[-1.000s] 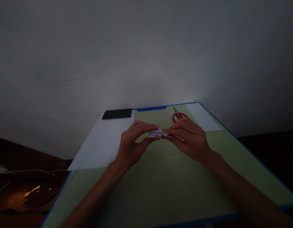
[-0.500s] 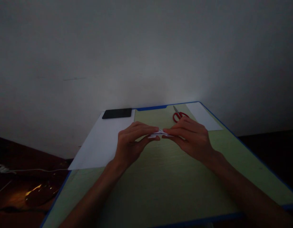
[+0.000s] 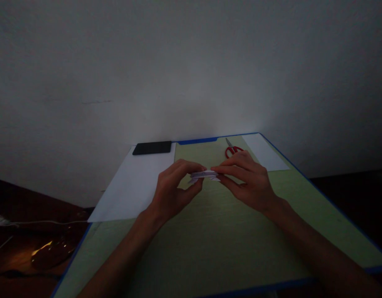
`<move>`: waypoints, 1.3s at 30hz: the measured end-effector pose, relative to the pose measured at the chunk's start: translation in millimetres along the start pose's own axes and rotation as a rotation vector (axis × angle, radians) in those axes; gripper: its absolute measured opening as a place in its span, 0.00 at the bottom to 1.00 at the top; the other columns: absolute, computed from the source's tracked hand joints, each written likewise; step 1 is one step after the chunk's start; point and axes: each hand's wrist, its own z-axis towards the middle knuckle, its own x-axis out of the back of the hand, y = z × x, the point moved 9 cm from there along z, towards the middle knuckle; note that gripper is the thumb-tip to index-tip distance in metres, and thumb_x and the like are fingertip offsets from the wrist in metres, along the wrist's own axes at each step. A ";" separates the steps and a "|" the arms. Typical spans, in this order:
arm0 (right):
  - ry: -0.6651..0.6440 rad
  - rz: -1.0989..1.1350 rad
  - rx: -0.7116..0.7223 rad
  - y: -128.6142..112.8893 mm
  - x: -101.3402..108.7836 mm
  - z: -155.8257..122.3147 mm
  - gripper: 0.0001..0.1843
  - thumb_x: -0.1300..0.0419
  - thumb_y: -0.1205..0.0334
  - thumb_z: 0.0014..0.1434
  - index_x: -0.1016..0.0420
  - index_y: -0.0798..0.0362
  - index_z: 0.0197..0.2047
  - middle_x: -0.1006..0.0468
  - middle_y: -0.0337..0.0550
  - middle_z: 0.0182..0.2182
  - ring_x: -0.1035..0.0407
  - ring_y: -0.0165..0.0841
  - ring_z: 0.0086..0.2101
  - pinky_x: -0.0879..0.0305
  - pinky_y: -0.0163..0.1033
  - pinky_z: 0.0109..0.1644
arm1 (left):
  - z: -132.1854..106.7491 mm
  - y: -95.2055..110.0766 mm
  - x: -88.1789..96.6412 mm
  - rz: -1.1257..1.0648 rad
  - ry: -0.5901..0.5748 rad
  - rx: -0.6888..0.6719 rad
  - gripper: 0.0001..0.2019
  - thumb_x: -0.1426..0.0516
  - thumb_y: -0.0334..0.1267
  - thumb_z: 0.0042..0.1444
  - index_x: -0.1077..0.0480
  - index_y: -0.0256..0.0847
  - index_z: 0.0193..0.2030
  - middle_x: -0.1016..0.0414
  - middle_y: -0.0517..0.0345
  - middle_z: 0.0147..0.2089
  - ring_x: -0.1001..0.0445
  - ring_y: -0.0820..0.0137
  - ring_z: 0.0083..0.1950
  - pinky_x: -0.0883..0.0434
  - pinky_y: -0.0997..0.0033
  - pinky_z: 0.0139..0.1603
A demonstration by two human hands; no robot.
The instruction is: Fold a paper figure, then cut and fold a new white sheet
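Observation:
A small piece of folded white paper (image 3: 205, 174) is held up over the middle of the table, seen nearly edge-on, with flaps hanging at both ends. My left hand (image 3: 175, 185) pinches its left side between thumb and fingers. On the other side, my right hand (image 3: 247, 176) grips the right end the same way. Red-handled scissors (image 3: 230, 149) lie just beyond my right hand, which hides part of one handle loop.
The pale green table (image 3: 216, 240) has a blue edge and stands against a grey wall (image 3: 191, 74). A large white sheet (image 3: 125, 186) lies at the left, with a black phone-like slab (image 3: 151, 147) on its far end. Another white sheet (image 3: 265, 153) rests at the far right.
The folded paper has turned slightly, showing more of its near edge, and its end flaps hang lower. My left fingers have shifted their hold; both hands stay on the paper.

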 end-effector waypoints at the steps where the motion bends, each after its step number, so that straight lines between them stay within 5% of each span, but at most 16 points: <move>1: -0.006 0.001 0.009 -1.1 -0.3 0.2 0.11 0.34 0.66 0.62 0.19 0.46 0.48 0.19 0.41 0.34 0.27 0.34 0.34 0.34 0.48 0.47 | 0.1 0.2 0.1 -0.003 0.000 -0.005 0.08 0.37 0.28 0.58 0.24 0.39 0.44 0.19 0.56 0.39 0.21 0.71 0.38 0.24 0.71 0.40; 17: 0.017 -0.027 0.026 -1.8 0.9 1.9 0.05 0.32 0.65 0.61 0.20 0.47 0.42 0.20 0.40 0.32 0.28 0.34 0.34 0.34 0.46 0.45 | -0.8 5.5 -1.5 -0.056 0.013 -0.106 0.12 0.36 0.29 0.60 0.22 0.44 0.50 0.17 0.54 0.44 0.19 0.68 0.43 0.22 0.64 0.46; 25: -0.053 -0.065 0.098 -8.0 -2.1 -0.5 0.10 0.35 0.67 0.62 0.21 0.48 0.47 0.20 0.41 0.34 0.28 0.34 0.34 0.33 0.46 0.44 | -3.4 -2.4 -2.3 -0.040 0.014 -0.057 0.10 0.38 0.31 0.62 0.22 0.45 0.49 0.16 0.56 0.42 0.19 0.69 0.40 0.23 0.66 0.43; 31: -0.074 -0.069 0.118 -10.5 -2.3 2.4 0.03 0.36 0.67 0.63 0.23 0.50 0.40 0.22 0.41 0.32 0.30 0.34 0.33 0.34 0.45 0.43 | -4.1 -6.1 0.7 -0.028 0.009 -0.006 0.08 0.36 0.32 0.60 0.20 0.44 0.46 0.16 0.58 0.38 0.19 0.70 0.36 0.24 0.70 0.39; 39: -0.086 -0.033 0.097 -17.1 -5.3 6.5 0.05 0.39 0.71 0.62 0.27 0.52 0.37 0.23 0.40 0.29 0.31 0.35 0.33 0.35 0.46 0.43 | -2.6 -1.9 -0.9 -0.051 0.004 -0.003 0.08 0.35 0.31 0.59 0.19 0.44 0.44 0.16 0.59 0.37 0.19 0.72 0.36 0.24 0.72 0.40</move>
